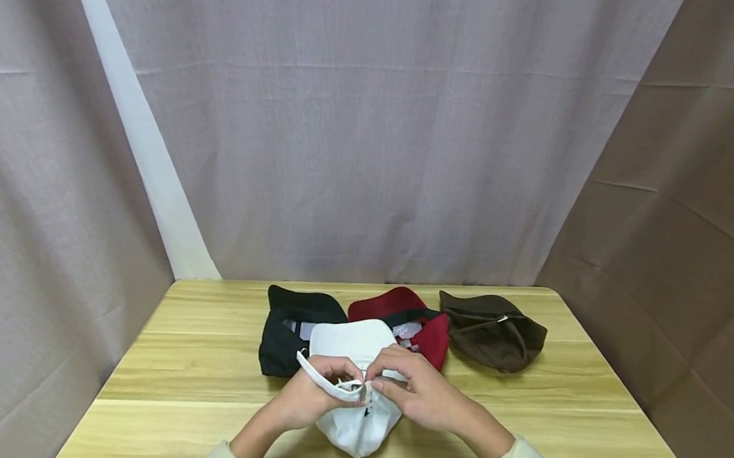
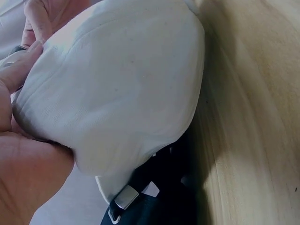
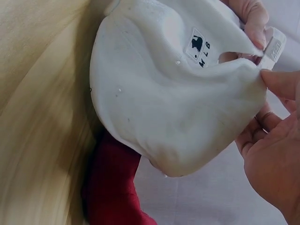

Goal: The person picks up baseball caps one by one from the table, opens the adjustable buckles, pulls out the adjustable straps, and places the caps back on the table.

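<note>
A white baseball cap [image 1: 356, 432] is held between both hands above the near part of the table, with its back toward me. The left hand [image 1: 314, 396] pinches the back strap [image 1: 321, 382], whose free end sticks out to the left. Close beside it, the right hand [image 1: 417, 391] grips the cap's back edge between thumb and fingers. In the right wrist view, a small black emblem [image 3: 197, 43] with MLB letters shows near the back opening, and the strap [image 3: 275, 49] passes between the two hands. The cap's crown [image 2: 126, 84] fills the left wrist view and hides some fingers.
Behind the white cap lie a black cap [image 1: 280, 349] on the left and a red cap [image 1: 439, 336] on the right. A brown cap [image 1: 492, 343] is farther right on the wooden table [image 1: 167, 364]. Grey curtains [image 1: 377, 153] enclose the table's back and sides.
</note>
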Available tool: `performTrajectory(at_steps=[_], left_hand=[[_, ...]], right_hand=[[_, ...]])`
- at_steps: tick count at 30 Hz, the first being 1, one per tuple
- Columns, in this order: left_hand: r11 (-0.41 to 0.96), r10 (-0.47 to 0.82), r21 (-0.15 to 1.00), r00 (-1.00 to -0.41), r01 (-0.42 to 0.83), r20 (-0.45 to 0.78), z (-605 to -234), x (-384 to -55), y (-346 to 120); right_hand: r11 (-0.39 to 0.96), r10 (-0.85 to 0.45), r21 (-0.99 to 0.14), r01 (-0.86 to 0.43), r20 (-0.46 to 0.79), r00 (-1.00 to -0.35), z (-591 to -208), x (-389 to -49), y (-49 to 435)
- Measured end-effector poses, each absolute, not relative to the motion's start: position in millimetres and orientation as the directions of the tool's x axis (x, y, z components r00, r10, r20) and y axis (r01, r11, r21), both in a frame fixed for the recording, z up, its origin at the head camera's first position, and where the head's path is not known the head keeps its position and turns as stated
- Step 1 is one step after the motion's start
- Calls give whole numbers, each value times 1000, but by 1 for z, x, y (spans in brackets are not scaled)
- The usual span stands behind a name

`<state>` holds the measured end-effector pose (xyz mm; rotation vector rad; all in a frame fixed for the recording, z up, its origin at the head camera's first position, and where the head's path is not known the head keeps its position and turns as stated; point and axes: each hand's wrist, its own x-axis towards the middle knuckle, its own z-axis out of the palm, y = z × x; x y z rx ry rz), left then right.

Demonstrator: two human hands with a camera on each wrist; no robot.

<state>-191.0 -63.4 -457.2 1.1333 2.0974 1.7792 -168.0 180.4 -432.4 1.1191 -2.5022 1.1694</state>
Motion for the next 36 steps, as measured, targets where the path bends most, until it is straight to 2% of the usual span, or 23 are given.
performTrajectory(at_steps=[6,12,22,30,36], left_hand=[[22,638,910,-706,415,307,-456,-191,-64],[39,628,916,-723,400,289,-456,-190,-65],[-14,621,919,-718,393,316,-458,-190,-64],[-10,618,914,-716,407,325,-457,-190,-62],[-25,615,901,-704,432,355,-459,-190,-60]], right_hand=[[430,-556,-544,-721,470,-686,-434,-171,185],[443,-541,-575,-688,441,-717,-435,-174,191],[427,-505,-618,-660,443,-741,-445,-181,199],[425,-513,-608,-671,450,-731,-443,-172,194],[396,-537,-642,-657,419,-732,-434,-163,185]])
